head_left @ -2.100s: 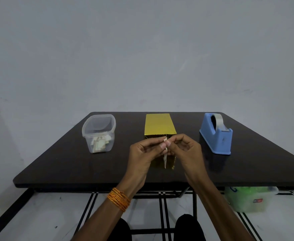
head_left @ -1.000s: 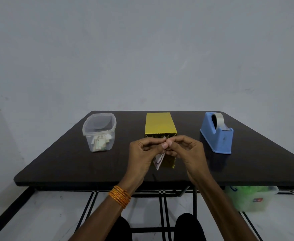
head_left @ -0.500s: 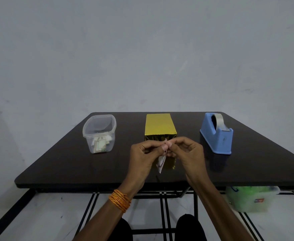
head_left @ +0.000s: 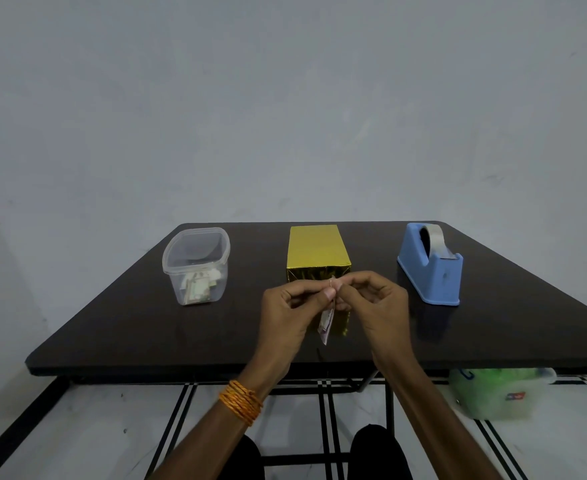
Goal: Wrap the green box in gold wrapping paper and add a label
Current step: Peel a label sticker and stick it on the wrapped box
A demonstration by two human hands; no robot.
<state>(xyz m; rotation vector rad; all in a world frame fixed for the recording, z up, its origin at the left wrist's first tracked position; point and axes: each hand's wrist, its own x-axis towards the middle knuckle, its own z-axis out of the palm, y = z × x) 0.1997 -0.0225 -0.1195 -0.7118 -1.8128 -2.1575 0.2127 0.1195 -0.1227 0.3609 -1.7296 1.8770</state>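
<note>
The box (head_left: 316, 249), fully covered in gold wrapping paper, stands upright at the middle of the dark table (head_left: 112, 327). In front of it, above the table, my left hand (head_left: 288, 306) and my right hand (head_left: 375, 299) meet at the fingertips. Both pinch the top edge of a small white label (head_left: 326, 322), which hangs down between them. The hands hide the lower front face of the box.
A clear plastic tub (head_left: 196, 265) with several small labels stands left of the box. A blue tape dispenser (head_left: 430, 263) stands to its right. Below the table's right side sits a translucent container (head_left: 500, 393) on the floor.
The label has shifted slightly between my fingertips and hangs at a slant. Both hands stay in the same place in front of the box.
</note>
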